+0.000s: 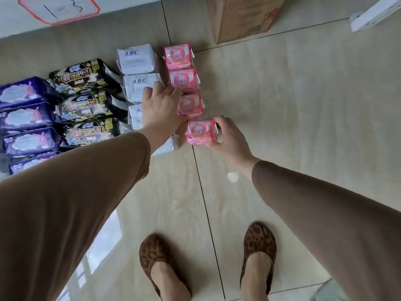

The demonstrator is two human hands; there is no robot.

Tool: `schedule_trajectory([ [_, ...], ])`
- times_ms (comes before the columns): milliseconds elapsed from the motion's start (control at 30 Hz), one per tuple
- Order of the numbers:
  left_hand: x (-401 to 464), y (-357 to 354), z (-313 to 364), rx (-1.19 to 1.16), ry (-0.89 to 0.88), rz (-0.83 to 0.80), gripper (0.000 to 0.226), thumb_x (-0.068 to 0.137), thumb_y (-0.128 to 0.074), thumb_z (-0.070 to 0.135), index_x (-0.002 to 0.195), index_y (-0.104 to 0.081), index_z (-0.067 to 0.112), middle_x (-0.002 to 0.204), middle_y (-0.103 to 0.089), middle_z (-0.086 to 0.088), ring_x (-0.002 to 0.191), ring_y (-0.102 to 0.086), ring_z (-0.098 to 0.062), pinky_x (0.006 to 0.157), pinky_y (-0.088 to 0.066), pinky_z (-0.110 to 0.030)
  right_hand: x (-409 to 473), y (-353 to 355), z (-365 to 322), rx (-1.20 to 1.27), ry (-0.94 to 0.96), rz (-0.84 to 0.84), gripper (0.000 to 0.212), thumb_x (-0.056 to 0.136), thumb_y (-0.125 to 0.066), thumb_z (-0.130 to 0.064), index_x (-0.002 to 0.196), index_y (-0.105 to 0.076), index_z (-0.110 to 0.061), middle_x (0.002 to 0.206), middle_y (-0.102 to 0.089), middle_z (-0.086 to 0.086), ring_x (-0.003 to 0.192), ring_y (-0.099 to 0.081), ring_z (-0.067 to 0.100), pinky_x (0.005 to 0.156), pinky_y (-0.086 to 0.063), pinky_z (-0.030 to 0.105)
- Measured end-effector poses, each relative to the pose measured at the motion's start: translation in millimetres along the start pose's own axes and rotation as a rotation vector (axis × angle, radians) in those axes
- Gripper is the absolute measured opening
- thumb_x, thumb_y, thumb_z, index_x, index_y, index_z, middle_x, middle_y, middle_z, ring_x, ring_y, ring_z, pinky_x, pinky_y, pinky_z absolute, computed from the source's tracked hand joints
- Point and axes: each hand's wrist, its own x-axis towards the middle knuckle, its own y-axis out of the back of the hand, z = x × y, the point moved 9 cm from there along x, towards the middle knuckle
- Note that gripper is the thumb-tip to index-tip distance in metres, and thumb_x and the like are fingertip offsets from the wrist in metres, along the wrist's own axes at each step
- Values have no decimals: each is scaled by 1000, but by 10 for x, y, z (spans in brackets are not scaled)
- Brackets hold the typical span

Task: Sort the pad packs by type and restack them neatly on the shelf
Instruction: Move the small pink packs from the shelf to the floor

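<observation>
Shiny floor tiles (pixel 282 105) hold four sorted rows, purple packs (pixel 26 118) at nine o'clock, then black packs (pixel 86 105), white packs (pixel 136 61) and pink packs (pixel 180 68), while the right hand (pixel 227 137) pinches the last pink pack (pixel 200 132), the left hand (pixel 161 105) lies flat with straight fingers, and stacking looks not yet done.

Four pink packs (pixel 184 83), three visible white packs (pixel 136 59), three black packs (pixel 86 101), four purple packs (pixel 26 120), one box (pixel 243 18), two shoes (pixel 160 257).

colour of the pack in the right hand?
Pink pack, gripped by the right hand; head view.
</observation>
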Motion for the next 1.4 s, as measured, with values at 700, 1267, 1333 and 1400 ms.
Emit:
schedule_trajectory([
  [700, -878, 399, -222, -196, 41, -53, 49, 83, -62, 22, 130, -50, 20, 125, -55, -2, 118, -46, -28, 97, -35, -39, -282, 93, -472, -145, -136, 51, 60, 85, -67, -9, 140, -44, -13, 133, -50, 10, 119, -47, 30, 92, -45, 39],
  [1267, -3210, 2015, -1621, -426, 436, -105, 41, 83, -66, 26, 124, -57, 22, 127, -57, 0, 121, -47, -25, 98, -38, -39, -1696, 98, -3219, -194, 58, -156, 37, 88, -57, -15, 125, -54, -17, 128, -55, 1, 120, -48, 23, 92, -42, 33],
  [1333, -3484, 2061, -2069, -425, 454, -112, 40, 84, -66, 27, 123, -57, 21, 128, -56, -1, 121, -46, -25, 98, -39, -38, -1804, -220, -3572, -206, 77, -167, 36, 89, -57, -16, 125, -55, -17, 127, -56, 1, 118, -49, 22, 93, -42, 33],
  [1400, -3746, 2079, -2516, -414, 450, -124, 41, 84, -65, 27, 123, -57, 21, 126, -56, -1, 119, -48, -25, 96, -39, -38, -1897, -550, -3886, -217, 73, -154, 37, 89, -56, -16, 126, -55, -17, 127, -57, 1, 119, -50, 21, 93, -43, 33],
])
